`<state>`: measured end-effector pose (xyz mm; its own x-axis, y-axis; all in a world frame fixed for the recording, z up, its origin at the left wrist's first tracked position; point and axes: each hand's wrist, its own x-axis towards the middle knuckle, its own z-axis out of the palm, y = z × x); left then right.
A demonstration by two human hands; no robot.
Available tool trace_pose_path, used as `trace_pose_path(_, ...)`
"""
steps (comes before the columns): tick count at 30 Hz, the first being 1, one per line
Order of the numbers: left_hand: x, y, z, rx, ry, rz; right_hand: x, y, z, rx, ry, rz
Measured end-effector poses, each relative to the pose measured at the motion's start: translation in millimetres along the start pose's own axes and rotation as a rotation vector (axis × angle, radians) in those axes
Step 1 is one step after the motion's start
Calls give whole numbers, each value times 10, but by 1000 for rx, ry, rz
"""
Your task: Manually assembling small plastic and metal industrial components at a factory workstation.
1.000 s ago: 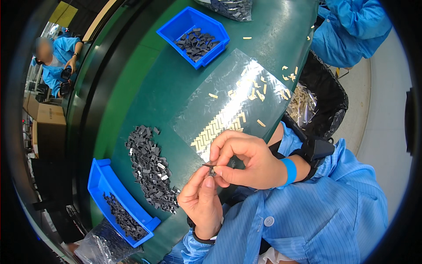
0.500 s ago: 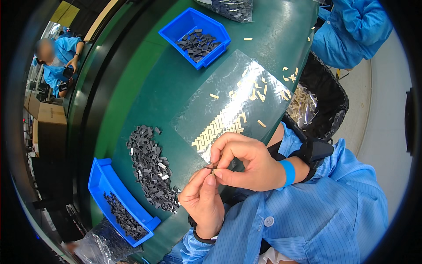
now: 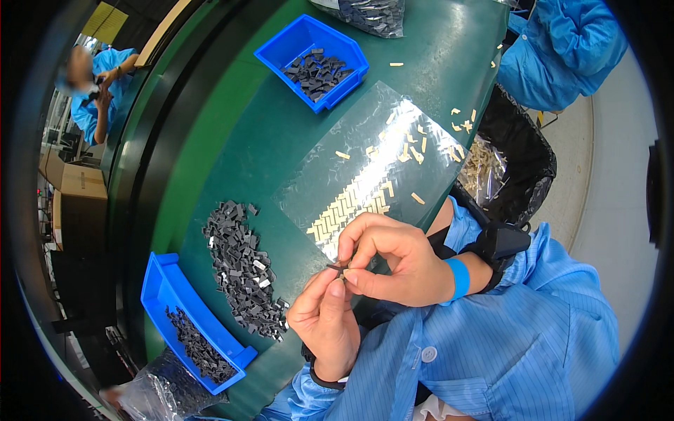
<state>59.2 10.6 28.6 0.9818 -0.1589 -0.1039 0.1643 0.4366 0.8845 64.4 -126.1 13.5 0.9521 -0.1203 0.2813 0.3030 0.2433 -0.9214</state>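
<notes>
My left hand [image 3: 325, 319] is pinched shut on a small black piece [image 3: 335, 267], whose dark edge sticks out above the thumb. Against it, the fingertips of my right hand [image 3: 404, 265] press together, and a tiny pale bit shows between them, too small to make out. Just beyond my hands lies a clear plastic sheet [image 3: 307, 184] bearing cream-coloured strips [image 3: 344, 212], some set in a herringbone pattern and others scattered. To the left of my left hand, a long heap of small black pieces [image 3: 242, 274] spreads over the green table [image 3: 232, 165].
A blue bin [image 3: 277, 50] with black pieces stands at the far side; another blue bin [image 3: 158, 284] holds smaller dark parts at the left. Bags of dark parts lie beyond and below. Right of the table is a black-lined waste bin [image 3: 537, 165]. Co-workers' blue sleeves [image 3: 554, 59] show nearby.
My hands stay nearly in place, and slightly more of the black piece shows between them. At the far left, a co-worker has shifted and raised their hands.
</notes>
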Motion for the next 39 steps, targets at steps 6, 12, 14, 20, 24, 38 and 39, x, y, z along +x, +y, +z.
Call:
trace_pose_path(6,-9,3,13,2,19,-3,-2,-14,-7,-21,-12,-6)
trace_pose_path(12,-6,-1,4,-17,10,2,-15,4,5,-16,-4,-15)
trace_pose_path(14,-3,-5,26,-16,2,11,-20,4,-6,-9,-3,-19)
trace_pose_path(20,4,0,30,-40,14,17,-23,32,-1,1,-22,-22)
trace_pose_path(24,-8,-6,19,53,26,67,30,19,-58,-85,-95,-63)
trace_pose_path(38,0,39,83,-29,-17,46,97,-87,-170,-74,-195,31)
trace_pose_path(39,4,49,81,-36,-12,33,99,-83,-175,-88,-186,4)
